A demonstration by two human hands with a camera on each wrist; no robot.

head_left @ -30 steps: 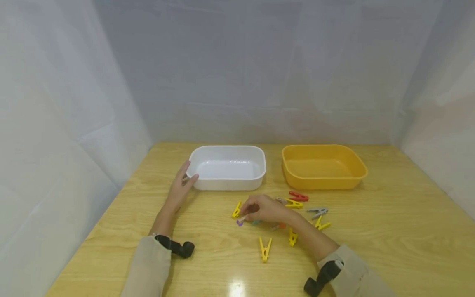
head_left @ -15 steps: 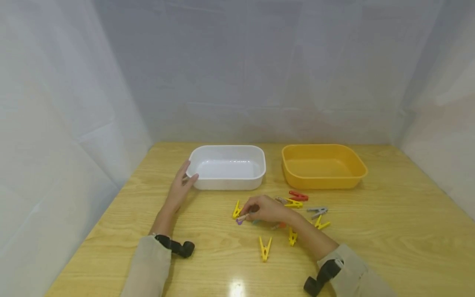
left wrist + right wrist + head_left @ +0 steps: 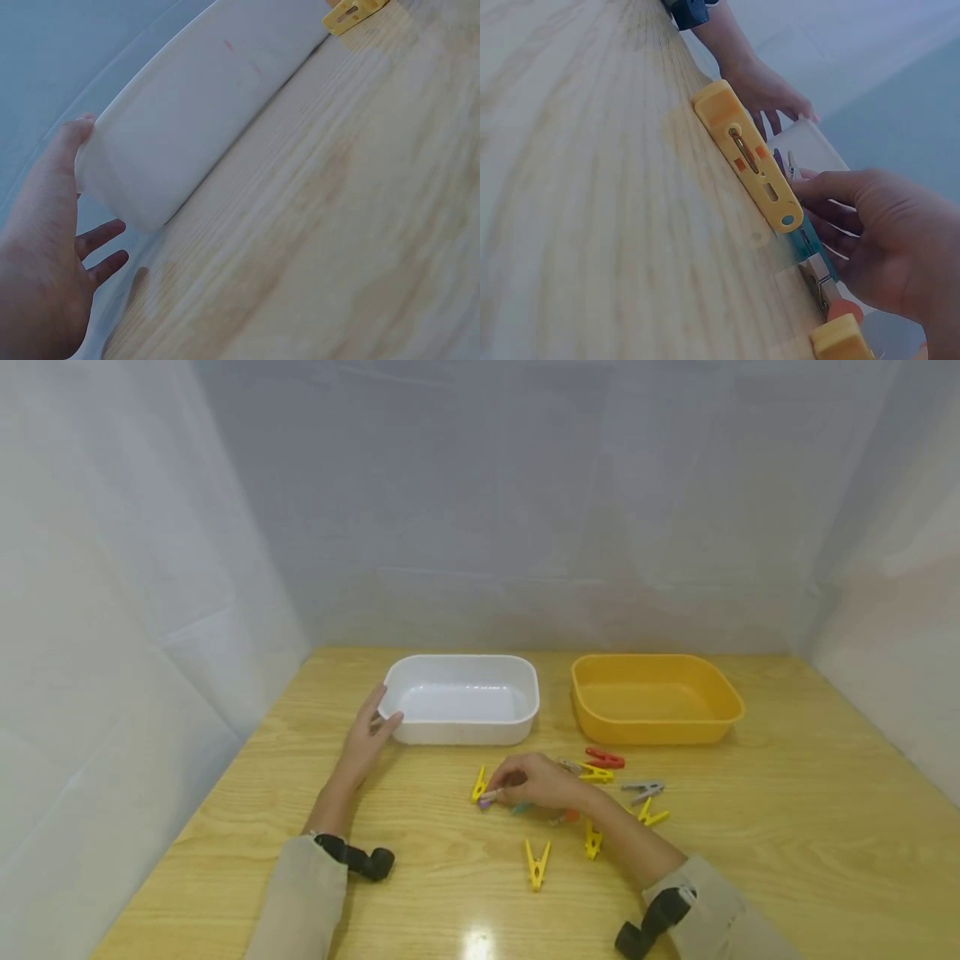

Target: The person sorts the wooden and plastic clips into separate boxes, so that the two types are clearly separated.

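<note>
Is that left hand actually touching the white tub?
Touching. In the left wrist view the left hand has its thumb pressed flat against the corner of the white tub; the head view agrees.

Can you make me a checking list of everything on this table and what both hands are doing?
Surface: wooden table, bare and shiny at the near edge.
Job's things: purple peg under the right fingertips; white tub and yellow tub at the back.
Clutter: yellow pegs, red peg, grey peg, loose on the table.
Hands: left hand touches the white tub's corner; right hand pinches the purple peg.
Cables: nothing seen.
Surroundings: white sheets all round.
</note>
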